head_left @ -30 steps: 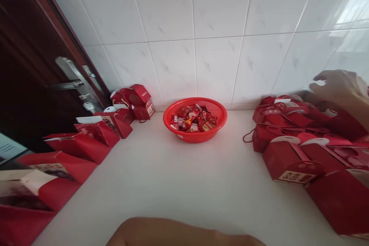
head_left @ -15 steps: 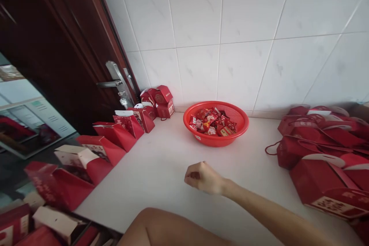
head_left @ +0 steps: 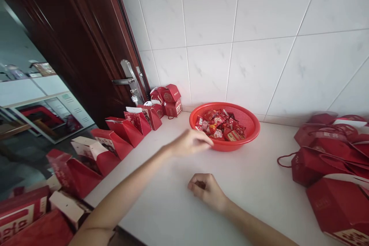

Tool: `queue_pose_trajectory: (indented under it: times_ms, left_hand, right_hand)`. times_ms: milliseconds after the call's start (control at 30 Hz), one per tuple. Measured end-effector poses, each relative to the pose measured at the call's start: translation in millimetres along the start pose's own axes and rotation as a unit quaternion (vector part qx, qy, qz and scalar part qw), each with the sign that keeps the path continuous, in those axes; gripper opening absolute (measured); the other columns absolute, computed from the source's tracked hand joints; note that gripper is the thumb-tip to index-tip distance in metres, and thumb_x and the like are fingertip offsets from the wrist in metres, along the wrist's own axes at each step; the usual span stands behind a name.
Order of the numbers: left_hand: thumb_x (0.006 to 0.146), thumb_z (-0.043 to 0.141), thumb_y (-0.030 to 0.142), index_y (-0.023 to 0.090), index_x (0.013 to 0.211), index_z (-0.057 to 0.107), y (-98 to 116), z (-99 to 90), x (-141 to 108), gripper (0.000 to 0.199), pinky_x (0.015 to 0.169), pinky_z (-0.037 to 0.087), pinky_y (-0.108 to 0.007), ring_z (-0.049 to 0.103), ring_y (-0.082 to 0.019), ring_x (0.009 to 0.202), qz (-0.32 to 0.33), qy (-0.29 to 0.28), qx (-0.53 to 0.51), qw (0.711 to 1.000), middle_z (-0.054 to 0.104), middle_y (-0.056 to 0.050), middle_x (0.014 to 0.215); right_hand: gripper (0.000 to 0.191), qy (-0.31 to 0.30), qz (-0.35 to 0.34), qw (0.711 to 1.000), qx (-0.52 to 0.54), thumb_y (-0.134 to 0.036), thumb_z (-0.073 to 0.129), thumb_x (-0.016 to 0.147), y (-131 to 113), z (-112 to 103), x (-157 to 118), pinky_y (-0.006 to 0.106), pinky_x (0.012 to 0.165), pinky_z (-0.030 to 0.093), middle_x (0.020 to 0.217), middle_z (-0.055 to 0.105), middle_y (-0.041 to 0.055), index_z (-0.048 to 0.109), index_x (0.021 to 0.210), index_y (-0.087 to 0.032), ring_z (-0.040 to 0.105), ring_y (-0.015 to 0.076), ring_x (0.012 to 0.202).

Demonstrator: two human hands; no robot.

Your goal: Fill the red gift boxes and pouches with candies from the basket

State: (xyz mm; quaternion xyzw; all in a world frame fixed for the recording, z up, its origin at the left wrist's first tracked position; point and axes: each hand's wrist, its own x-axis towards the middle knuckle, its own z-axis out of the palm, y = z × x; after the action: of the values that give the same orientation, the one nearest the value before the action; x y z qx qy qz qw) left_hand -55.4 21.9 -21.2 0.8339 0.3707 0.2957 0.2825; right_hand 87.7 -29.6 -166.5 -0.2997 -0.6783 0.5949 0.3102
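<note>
Head view showed small red wrapped packets (head_left: 218, 124) in a round red plastic basket (head_left: 230, 147), none visibly lifted out, my left hand (head_left: 186, 143) near its rim, my right hand (head_left: 211, 194) curled over the smooth white tabletop (head_left: 253, 184), though I couldn't tell whether either was closed.

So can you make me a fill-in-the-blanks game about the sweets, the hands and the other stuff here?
The wrapped sweets lie ____ the basket.
The hand nearer the basket is the person's ____ one.
The paper boxes along both sides of the white table are mostly ____ in colour.
The handle on the dark door is made of shiny ____.

Missing words: inside; left; red; metal.
</note>
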Motion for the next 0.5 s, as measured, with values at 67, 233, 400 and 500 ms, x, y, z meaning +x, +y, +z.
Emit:
queue_pose_trajectory:
  times_ms: [67,233,400,500]
  left_hand:
    - [0.075,0.073,0.025,0.019,0.084,0.080,-20,-42.5,3,0.013,0.090,0.055,-0.032,0.073,-0.022,0.091,-0.110,0.092,0.005,0.990,0.081,-0.005,0.092]
    - [0.058,0.082,0.023,0.018,0.069,0.074,-62,-124.3,10,0.013,0.089,0.055,-0.039,0.072,-0.024,0.082,-0.234,0.269,0.016,0.934,0.077,-0.004,0.076]
    - [0.072,0.077,0.020,0.014,0.082,0.072,-86,-158.6,32,0.013,0.077,0.055,-0.032,0.069,-0.017,0.069,-0.280,0.398,0.004,0.874,0.072,-0.004,0.072]
    - [0.088,0.071,0.031,0.013,0.100,0.069,-98,-163.2,55,0.021,0.074,0.057,-0.032,0.069,-0.016,0.075,-0.290,0.437,-0.005,0.851,0.072,-0.005,0.087]
  right_hand:
    - [0.028,-0.008,0.001,1.000,0.004,-0.042,0.061,0.080,0,0,-1,0.025,0.049,0.030,0.056,0.046,-0.0031,0.057,0.065,-0.019,0.038,0.0098,0.052]
    - [0.022,-0.008,0.000,1.000,0.008,-0.034,0.060,0.079,-1,3,-2,0.024,0.052,0.029,0.058,0.045,-0.0040,0.056,0.065,-0.018,0.036,0.0090,0.054]
    - [0.018,-0.001,0.005,1.000,0.004,-0.028,0.059,0.080,-2,3,-2,0.023,0.052,0.030,0.057,0.044,-0.0045,0.056,0.064,-0.018,0.037,0.0092,0.054]
    - [0.016,0.003,0.008,1.000,-0.001,-0.024,0.060,0.079,-5,3,-2,0.023,0.053,0.032,0.058,0.046,-0.0044,0.057,0.064,-0.018,0.039,0.0091,0.054]
